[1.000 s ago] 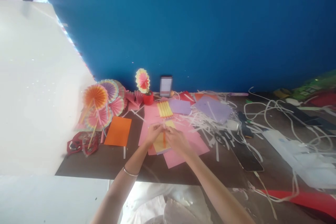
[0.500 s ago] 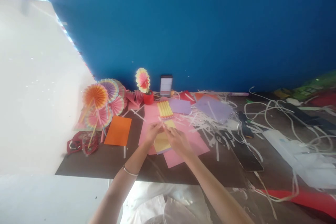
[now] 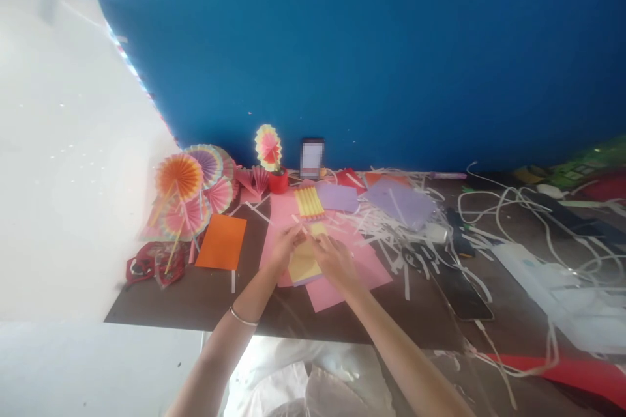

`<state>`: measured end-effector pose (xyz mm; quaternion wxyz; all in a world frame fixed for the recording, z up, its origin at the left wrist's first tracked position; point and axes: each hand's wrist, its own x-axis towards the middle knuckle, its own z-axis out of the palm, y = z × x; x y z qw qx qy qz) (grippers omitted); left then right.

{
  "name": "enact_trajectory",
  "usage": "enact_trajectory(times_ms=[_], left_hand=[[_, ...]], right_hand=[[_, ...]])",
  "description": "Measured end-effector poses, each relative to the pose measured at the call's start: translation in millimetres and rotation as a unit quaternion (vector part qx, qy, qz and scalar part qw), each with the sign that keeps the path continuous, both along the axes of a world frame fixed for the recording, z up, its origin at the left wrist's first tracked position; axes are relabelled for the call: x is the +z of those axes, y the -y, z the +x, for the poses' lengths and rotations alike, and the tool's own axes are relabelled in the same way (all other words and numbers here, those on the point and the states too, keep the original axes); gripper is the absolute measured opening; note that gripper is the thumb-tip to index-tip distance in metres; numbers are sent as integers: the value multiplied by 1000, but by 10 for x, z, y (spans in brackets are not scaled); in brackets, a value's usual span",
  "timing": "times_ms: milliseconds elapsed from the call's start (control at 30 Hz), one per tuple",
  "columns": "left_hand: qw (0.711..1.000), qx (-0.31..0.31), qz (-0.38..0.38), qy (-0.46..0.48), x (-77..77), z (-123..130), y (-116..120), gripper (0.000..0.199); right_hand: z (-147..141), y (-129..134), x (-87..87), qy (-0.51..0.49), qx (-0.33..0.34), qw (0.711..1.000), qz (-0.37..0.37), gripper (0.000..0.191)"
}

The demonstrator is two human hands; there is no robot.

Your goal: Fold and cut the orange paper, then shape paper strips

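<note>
My left hand and my right hand meet over the middle of the table, fingers closed in a pinch. Between the fingertips runs a thin pale paper strip; its lower part is hidden by the fingers. Beneath the hands lies a yellow sheet of paper, on top of pink sheets. Just beyond the fingertips is a pleated yellow paper with pinkish ends.
Paper fans and an orange sheet are on the left. A red pot holds a paper flower. To the right lie purple sheets, white paper scraps, a phone and tangled white cables.
The hands keep their pinch, with only a slight shift at the fingertips; a bit more of the strip's far end shows. The whole view has moved a little.
</note>
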<state>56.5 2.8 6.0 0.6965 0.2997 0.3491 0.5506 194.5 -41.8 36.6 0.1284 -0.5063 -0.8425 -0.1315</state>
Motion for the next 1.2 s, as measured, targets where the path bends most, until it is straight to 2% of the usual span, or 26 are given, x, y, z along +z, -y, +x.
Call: enact_trajectory(times_ms=[167,333,433,567,800,900,1100,1200], left_hand=[[999,30,21,-14,-17,-6,4,26],[999,-9,29,24,41,-7,21,21],[998,-29,58,-23,51,12,38,25],[989,-36,100,-103,41,25,47,28],[976,-45,165,-136,79,-3,9,25],[969,-46,173,-169,25,3,-5,30],[970,-18,163,-182,-88,4,20,62],[963,-36,180,-195,-80,-3,17,57]], right_hand=[[-14,-22,22,-20,1,1000,-19,53],[7,-98,47,-95,-13,994,-45,40],[-1,-123,51,-131,-30,990,-41,29],[-19,-140,35,-173,-50,983,-44,26],[-4,-196,20,-233,-70,969,-52,25],[6,-226,41,-255,-76,963,-49,23],[36,-285,129,-273,-75,956,-78,23],[52,-300,165,-247,-82,961,-95,25]])
